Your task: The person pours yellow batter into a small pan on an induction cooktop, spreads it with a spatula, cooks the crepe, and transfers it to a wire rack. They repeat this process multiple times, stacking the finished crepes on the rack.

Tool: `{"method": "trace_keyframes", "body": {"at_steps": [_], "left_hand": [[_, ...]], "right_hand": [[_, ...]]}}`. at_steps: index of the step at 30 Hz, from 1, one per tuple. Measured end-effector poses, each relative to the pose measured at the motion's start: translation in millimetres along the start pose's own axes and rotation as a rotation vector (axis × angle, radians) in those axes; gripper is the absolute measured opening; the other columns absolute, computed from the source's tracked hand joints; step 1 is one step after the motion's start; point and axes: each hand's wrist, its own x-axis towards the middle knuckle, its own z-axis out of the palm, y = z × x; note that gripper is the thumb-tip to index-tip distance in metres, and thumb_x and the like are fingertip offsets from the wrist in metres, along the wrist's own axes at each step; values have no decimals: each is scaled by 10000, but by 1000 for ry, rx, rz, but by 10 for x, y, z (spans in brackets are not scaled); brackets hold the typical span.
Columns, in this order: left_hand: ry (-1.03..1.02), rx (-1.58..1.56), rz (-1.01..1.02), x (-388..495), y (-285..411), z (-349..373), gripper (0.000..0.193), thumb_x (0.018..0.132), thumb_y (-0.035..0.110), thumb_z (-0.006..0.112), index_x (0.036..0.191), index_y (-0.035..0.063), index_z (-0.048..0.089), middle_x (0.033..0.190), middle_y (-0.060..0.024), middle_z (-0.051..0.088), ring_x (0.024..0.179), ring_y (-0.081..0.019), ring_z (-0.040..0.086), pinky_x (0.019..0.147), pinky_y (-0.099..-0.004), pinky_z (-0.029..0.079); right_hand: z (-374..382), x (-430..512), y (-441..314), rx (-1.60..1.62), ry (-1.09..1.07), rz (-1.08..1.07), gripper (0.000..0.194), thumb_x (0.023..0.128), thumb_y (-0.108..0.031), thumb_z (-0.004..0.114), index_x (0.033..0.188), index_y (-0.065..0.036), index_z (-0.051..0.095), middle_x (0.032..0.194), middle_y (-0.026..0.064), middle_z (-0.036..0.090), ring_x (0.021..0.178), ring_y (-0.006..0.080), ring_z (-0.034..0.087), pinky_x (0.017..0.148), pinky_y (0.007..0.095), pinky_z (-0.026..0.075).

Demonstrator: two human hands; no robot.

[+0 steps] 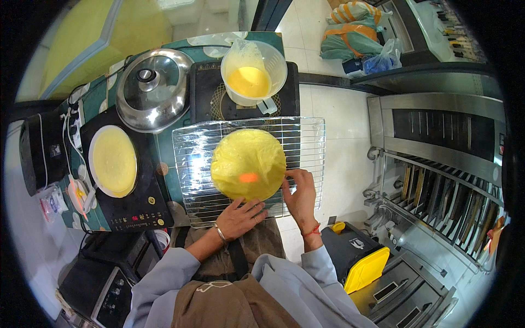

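Observation:
A round stack of thin yellow crepes (246,158) lies on plastic film over a wire cooling rack (320,164). The thumb and forefinger of my right hand (301,194) pinch the stack's lower right edge. My left hand (240,219) rests palm down at its near edge, fingers apart and touching it. To the left, a round pan (92,164) on a black induction cooker (123,213) holds a thin yellow layer. Behind the rack, a translucent measuring jug (279,61) with yellow batter (249,82) stands on a second black cooker (205,90).
A steel pan with a domed glass-and-steel lid (154,90) stands at the back left. Cables and a power strip (78,123) run along the left edge. On the right are a black and yellow bin (352,254) and a steel rack of trays (443,197).

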Motion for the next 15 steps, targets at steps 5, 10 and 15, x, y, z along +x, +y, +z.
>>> {"method": "trace_keyframes", "body": {"at_steps": [5,10,15], "left_hand": [[35,-48,-39,-31,-24,-84,372,866,189,528,1229,213,605,1271,1,581,1203,-166,530,1045,-391,376],[125,-55,-317,-164,-92,-129,420,847,172,570,1266,183,605,1293,-60,574,1210,-208,547,1062,-452,386],[56,-127,-268,-416,-140,-253,525,845,180,628,1359,202,522,1340,-58,550,1250,-202,524,1094,-476,368]], "right_hand": [[66,-248,31,-298,-204,-396,464,840,-66,592,1300,-124,560,1399,100,486,1332,269,420,1114,485,297],[57,-455,208,-274,-250,-347,520,851,-91,588,1361,-135,497,1450,85,437,1386,254,368,1150,520,233],[82,-441,184,-342,-241,-332,555,859,-61,585,1394,-166,481,1472,117,408,1399,299,338,1167,536,165]]}}
